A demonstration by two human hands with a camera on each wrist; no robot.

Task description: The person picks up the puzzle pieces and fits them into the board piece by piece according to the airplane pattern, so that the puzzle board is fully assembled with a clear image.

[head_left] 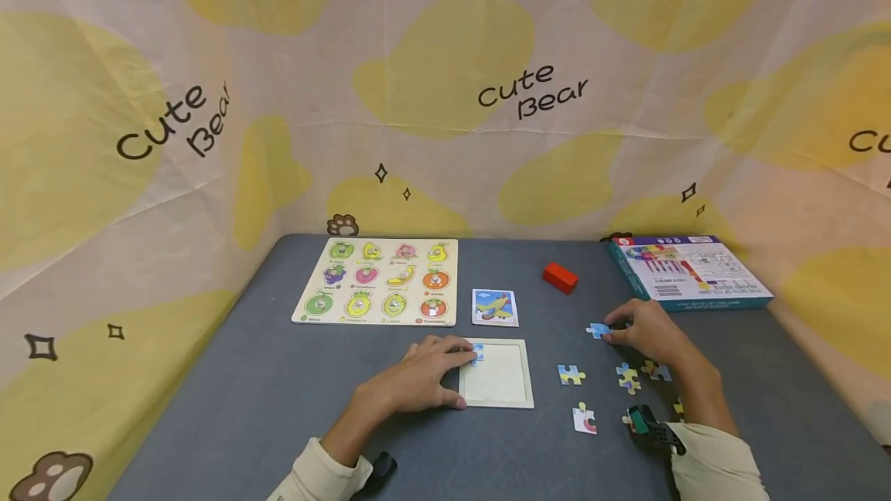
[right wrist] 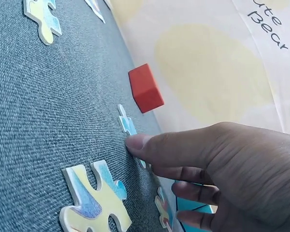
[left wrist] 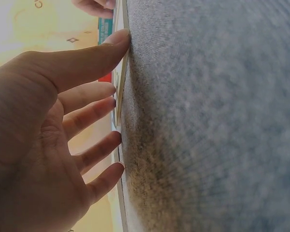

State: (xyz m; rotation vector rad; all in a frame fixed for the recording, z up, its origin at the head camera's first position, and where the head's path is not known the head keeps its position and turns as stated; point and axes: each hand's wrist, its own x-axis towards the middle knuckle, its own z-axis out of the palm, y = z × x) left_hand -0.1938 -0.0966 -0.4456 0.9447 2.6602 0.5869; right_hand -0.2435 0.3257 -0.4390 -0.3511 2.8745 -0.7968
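Observation:
My right hand (head_left: 647,327) pinches a blue puzzle piece (head_left: 596,330) by its right side, between thumb and index finger. The right wrist view shows that thumb over the piece (right wrist: 127,125), low over the dark cloth. At the left edge of a cream puzzle tray (head_left: 497,377), my left hand (head_left: 428,373) rests with fingers spread. Its thumb touches the tray's near-left corner, and the index fingertip lies beside a blue puzzle piece (head_left: 478,354) in the far-left corner. In the left wrist view the fingers of the left hand (left wrist: 63,111) are loosely extended along the tray rim.
Several loose pieces, among them a blue-yellow piece (head_left: 571,375) and a pink-white piece (head_left: 585,419), lie right of the tray. Behind it are a small airplane picture card (head_left: 495,308) and a fruit board (head_left: 376,282). A red block (head_left: 560,277) and a flat box (head_left: 689,273) stand farther right.

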